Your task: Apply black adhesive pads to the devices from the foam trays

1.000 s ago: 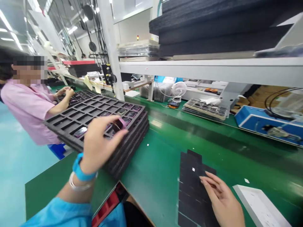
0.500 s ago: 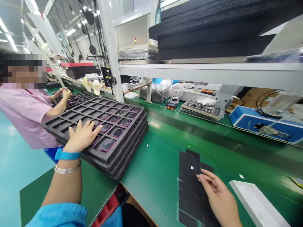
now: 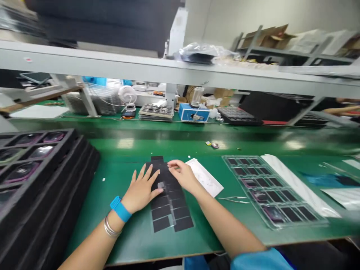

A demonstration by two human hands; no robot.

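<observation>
Black film sheets (image 3: 161, 204), marked off into rectangles on a clear backing, lie on the green bench in front of me. My left hand (image 3: 142, 189) rests on their left part, fingers spread and flat. My right hand (image 3: 182, 174) is at their upper right edge, with thumb and forefinger pinched together on the film. A small white speck shows near my left forefinger. Right behind my right hand, a shallow white tray (image 3: 206, 180) lies on the bench, and metal tweezers (image 3: 234, 199) lie to its right.
At left stands a stack of black foam trays (image 3: 75, 180) holding purple-rimmed watch-like parts. On the right, a clear blister tray (image 3: 268, 191) holds black pieces and several such parts. A shelf beam (image 3: 140, 65) crosses above the bench. A small fan (image 3: 128, 94) and blue machine (image 3: 194, 112) stand behind.
My view has swung right, away from the co-worker. My left hand has left the foam tray and now lies on the black film. My right hand stays at the film, nearer its upper edge.
</observation>
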